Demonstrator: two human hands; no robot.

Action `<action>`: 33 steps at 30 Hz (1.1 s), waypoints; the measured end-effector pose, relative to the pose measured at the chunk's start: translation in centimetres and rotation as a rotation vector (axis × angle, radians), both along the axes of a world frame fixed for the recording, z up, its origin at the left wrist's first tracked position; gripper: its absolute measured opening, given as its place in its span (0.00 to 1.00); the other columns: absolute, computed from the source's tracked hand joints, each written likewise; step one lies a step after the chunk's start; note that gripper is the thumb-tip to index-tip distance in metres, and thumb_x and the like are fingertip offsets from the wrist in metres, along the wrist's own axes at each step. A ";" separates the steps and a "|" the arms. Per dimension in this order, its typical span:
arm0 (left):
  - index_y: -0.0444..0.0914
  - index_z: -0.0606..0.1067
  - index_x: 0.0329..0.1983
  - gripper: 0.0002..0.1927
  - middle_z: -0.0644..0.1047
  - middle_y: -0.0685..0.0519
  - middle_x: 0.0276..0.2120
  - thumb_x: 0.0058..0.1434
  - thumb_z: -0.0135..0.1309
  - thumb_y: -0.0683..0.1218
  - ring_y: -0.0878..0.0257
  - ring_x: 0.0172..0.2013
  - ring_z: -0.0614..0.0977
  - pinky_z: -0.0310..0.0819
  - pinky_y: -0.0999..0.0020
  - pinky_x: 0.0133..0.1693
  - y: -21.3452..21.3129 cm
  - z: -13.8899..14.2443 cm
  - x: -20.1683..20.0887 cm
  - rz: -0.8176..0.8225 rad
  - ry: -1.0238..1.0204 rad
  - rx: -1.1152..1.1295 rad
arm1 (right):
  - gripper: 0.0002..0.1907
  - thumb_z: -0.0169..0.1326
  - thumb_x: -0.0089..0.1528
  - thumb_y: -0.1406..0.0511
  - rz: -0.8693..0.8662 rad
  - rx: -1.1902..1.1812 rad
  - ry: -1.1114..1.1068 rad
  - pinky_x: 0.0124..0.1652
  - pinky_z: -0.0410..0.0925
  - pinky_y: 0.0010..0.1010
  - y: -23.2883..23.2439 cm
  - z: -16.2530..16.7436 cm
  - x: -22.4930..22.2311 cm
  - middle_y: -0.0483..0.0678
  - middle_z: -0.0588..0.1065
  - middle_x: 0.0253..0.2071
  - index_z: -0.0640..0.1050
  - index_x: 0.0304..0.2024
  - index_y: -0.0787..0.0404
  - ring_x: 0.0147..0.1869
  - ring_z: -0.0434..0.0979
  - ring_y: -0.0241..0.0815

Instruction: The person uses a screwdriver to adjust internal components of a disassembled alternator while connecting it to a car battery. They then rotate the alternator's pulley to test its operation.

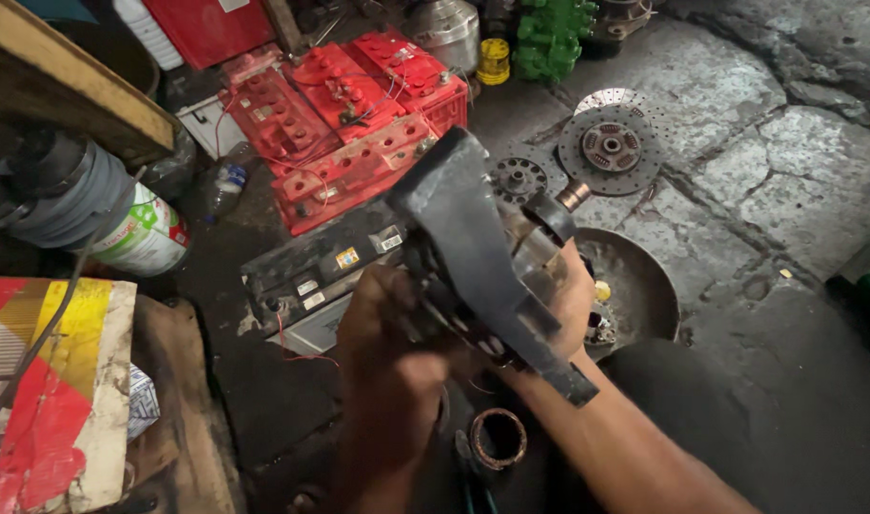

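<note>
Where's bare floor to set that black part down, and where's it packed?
Bare patch: cracked concrete floor on the right, bordered by the clutch disc and the metal bowl. Crowded: red batteries and black battery ahead of both hands, left hand, right hand, gripping the black part. The copper ring sits just below them.

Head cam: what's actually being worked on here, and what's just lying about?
In hand:
- dark metal housing, gripped by left hand and right hand

Lying about:
- red batteries
- black battery
- clutch disc
- metal bowl
- copper-wound ring
- plastic bottle
</note>
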State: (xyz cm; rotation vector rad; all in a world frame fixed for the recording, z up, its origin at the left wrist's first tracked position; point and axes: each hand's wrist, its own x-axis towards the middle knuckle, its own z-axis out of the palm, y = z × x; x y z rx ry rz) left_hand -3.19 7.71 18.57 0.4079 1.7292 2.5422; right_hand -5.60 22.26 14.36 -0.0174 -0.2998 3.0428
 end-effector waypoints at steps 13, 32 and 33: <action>0.34 0.69 0.54 0.35 0.76 0.40 0.43 0.47 0.70 0.53 0.38 0.46 0.78 0.71 0.45 0.47 1.7 3.5 1.6 0.410 0.407 -1.283 | 0.29 0.43 0.65 0.48 -0.097 0.150 -0.165 0.44 0.75 0.40 1.7 -0.8 -0.2 0.54 0.80 0.42 0.77 0.48 0.66 0.42 0.82 0.48; 0.44 0.78 0.48 0.27 0.84 0.49 0.42 0.43 0.70 0.54 0.48 0.48 0.84 0.77 0.57 0.44 -1.0 3.3 1.1 0.194 0.171 -1.015 | 0.22 0.44 0.76 0.56 -0.361 0.673 -0.165 0.38 0.63 0.31 2.5 -6.2 -1.2 0.53 0.77 0.48 0.75 0.57 0.70 0.43 0.74 0.43; 0.42 0.76 0.48 0.30 0.84 0.48 0.42 0.43 0.71 0.55 0.47 0.48 0.84 0.78 0.56 0.45 -1.0 3.5 1.1 0.202 0.077 -1.085 | 0.19 0.46 0.74 0.60 -0.386 0.713 -0.058 0.46 0.68 0.33 2.5 -6.6 -1.0 0.53 0.76 0.50 0.73 0.57 0.69 0.48 0.76 0.43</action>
